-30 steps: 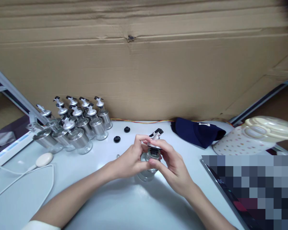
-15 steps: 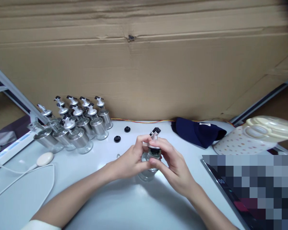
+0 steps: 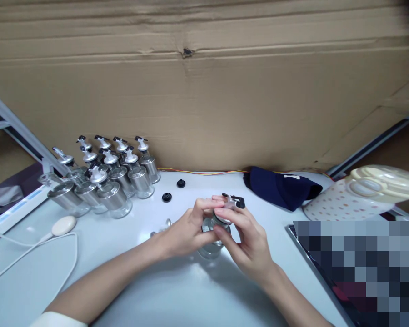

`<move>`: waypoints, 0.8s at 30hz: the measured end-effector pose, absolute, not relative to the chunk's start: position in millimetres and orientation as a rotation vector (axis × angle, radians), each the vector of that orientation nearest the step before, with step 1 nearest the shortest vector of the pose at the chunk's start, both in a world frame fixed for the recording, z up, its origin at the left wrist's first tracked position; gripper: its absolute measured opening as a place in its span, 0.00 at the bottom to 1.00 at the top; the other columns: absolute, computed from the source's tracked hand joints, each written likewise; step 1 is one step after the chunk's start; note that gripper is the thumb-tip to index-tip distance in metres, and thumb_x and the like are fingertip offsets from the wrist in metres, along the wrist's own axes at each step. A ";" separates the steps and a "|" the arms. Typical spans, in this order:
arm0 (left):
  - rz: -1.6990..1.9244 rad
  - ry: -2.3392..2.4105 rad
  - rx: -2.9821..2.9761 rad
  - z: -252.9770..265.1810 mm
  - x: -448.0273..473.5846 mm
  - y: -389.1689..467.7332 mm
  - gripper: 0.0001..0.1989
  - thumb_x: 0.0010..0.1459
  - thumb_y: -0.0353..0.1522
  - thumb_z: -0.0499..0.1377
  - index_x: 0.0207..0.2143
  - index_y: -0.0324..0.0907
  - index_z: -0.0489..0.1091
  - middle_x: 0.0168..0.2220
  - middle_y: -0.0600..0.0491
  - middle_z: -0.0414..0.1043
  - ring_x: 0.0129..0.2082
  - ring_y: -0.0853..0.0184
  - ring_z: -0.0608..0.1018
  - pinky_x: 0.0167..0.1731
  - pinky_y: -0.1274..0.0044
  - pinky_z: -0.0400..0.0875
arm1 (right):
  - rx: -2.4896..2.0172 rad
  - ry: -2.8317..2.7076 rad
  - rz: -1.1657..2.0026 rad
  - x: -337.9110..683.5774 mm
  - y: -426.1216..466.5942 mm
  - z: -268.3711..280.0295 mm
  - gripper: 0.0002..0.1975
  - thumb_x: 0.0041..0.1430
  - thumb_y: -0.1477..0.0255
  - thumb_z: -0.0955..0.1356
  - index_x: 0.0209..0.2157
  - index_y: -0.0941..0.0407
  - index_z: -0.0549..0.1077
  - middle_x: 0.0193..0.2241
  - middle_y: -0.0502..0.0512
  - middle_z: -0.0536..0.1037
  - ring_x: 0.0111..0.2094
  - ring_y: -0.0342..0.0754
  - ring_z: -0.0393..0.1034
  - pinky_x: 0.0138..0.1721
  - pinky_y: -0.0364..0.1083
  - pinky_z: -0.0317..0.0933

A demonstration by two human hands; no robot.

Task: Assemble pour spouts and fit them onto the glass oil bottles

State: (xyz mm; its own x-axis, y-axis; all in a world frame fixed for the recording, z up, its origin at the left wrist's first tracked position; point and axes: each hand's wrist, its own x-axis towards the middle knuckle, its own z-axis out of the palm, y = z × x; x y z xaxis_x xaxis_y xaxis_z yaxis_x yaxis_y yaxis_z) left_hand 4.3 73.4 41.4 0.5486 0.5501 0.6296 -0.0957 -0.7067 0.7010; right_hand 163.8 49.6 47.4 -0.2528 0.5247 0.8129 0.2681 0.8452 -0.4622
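Note:
A glass bottle (image 3: 210, 250) stands on the table in front of me, between my two hands. My left hand (image 3: 187, 231) is closed round its left side, near the neck. On top of the bottle sits a silver pour spout (image 3: 230, 204) with a black flip lid, which points to the right. My right hand (image 3: 247, 236) grips the spout with its fingers, while the thumb lies by the bottle's neck. My fingers hide much of the joint between spout and neck. Behind my left wrist, a small shiny piece (image 3: 168, 223) is partly covered.
Several steel-banded glass bottles (image 3: 114, 200), most with spouts, stand at the left. Two black caps (image 3: 167, 197) lie behind my hands. A white cable with a round puck (image 3: 64, 225) is at left. To the right are a navy cap (image 3: 276, 188), a dotted container (image 3: 344, 200) and a pixelated screen.
The spout has turned, so its black lid now points right. It sits a little lower and further right. My right hand's fingers have shifted round it; my left hand stays on the bottle.

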 end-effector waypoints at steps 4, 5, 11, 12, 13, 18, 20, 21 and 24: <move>1.154 0.471 2.006 38.0 2.9 72.1 0.18 0.62 0.33 0.58 0.51 0.50 0.55 0.51 0.48 0.66 0.53 0.61 0.73 0.52 0.66 0.69 | -0.597 -1.832 0.301 163.3 48.1 46.9 0.24 0.59 0.83 0.65 0.55 0.48 0.66 0.46 0.58 0.75 0.50 0.51 0.72 0.47 0.50 0.72; 1.152 0.494 2.000 36.7 2.9 71.8 0.17 0.62 0.34 0.59 0.50 0.49 0.56 0.50 0.48 0.67 0.54 0.61 0.73 0.52 0.66 0.68 | -0.585 -1.832 0.297 163.3 48.2 45.7 0.25 0.59 0.83 0.65 0.55 0.49 0.66 0.47 0.58 0.75 0.51 0.51 0.72 0.47 0.51 0.72; 1.272 0.364 1.954 29.5 8.1 71.7 0.18 0.60 0.33 0.60 0.49 0.50 0.56 0.47 0.51 0.68 0.51 0.64 0.75 0.49 0.69 0.71 | -0.478 -1.855 0.243 162.9 52.0 38.6 0.28 0.57 0.82 0.66 0.58 0.52 0.62 0.51 0.63 0.72 0.54 0.55 0.70 0.48 0.55 0.72; 1.291 0.362 1.949 28.8 9.1 71.7 0.18 0.60 0.33 0.61 0.49 0.50 0.57 0.46 0.52 0.69 0.50 0.65 0.76 0.49 0.70 0.71 | -0.469 -1.860 0.239 162.5 52.5 38.5 0.28 0.56 0.81 0.66 0.57 0.52 0.62 0.51 0.63 0.72 0.54 0.56 0.70 0.47 0.55 0.72; 1.304 0.367 1.946 28.3 9.8 71.7 0.18 0.59 0.34 0.62 0.48 0.49 0.57 0.45 0.52 0.69 0.49 0.65 0.76 0.48 0.70 0.72 | -0.465 -1.864 0.235 162.0 52.8 38.5 0.28 0.56 0.81 0.66 0.57 0.51 0.62 0.51 0.63 0.72 0.54 0.56 0.70 0.46 0.56 0.72; 1.293 0.365 1.890 24.8 9.5 71.3 0.17 0.58 0.33 0.62 0.45 0.48 0.57 0.42 0.52 0.72 0.39 0.69 0.79 0.40 0.75 0.74 | -0.491 -1.853 0.203 158.3 51.0 39.5 0.26 0.55 0.82 0.66 0.54 0.49 0.64 0.51 0.63 0.72 0.52 0.55 0.72 0.42 0.55 0.74; 1.276 0.365 1.862 22.8 8.1 71.0 0.16 0.58 0.33 0.62 0.45 0.47 0.58 0.42 0.52 0.72 0.38 0.69 0.79 0.38 0.76 0.73 | -0.502 -1.833 0.185 156.8 49.5 39.6 0.25 0.55 0.83 0.67 0.52 0.49 0.65 0.51 0.63 0.73 0.51 0.54 0.73 0.41 0.53 0.74; 1.267 0.378 1.855 21.8 7.3 70.7 0.16 0.58 0.33 0.62 0.44 0.47 0.58 0.42 0.51 0.72 0.37 0.68 0.79 0.38 0.76 0.73 | -0.510 -1.822 0.179 156.1 48.7 39.8 0.24 0.54 0.83 0.66 0.51 0.50 0.65 0.50 0.63 0.73 0.50 0.54 0.73 0.41 0.53 0.74; 1.237 0.448 1.858 20.0 5.5 69.7 0.15 0.58 0.35 0.61 0.44 0.46 0.58 0.42 0.51 0.71 0.38 0.67 0.78 0.37 0.74 0.73 | -0.530 -1.805 0.172 154.8 46.8 40.7 0.23 0.54 0.83 0.66 0.50 0.49 0.66 0.49 0.62 0.75 0.50 0.55 0.74 0.40 0.54 0.75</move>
